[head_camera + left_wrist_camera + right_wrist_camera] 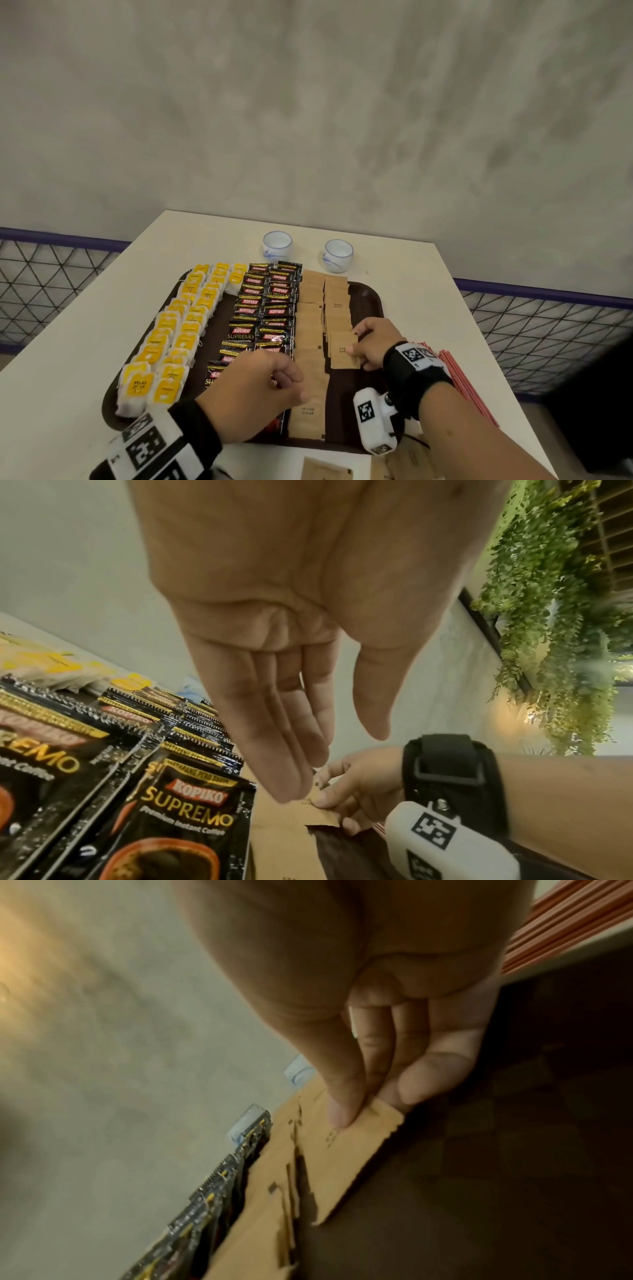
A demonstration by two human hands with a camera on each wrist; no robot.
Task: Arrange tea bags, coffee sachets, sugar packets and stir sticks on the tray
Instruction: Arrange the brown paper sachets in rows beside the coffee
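The sugar packet (343, 349) was pinched at its right edge by the right hand (376, 342), lying flat at the near end of the right sugar row on the tray (368, 298). The left hand (253, 390) hovered relaxed, holding nothing, just left. Stir sticks (469, 383) waited on the worktop (411, 260), right of the tray.

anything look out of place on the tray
The stir sticks still lie on the table, off the tray. Loose sugar packets sit by its near edge. The right hand pinches one sugar packet.
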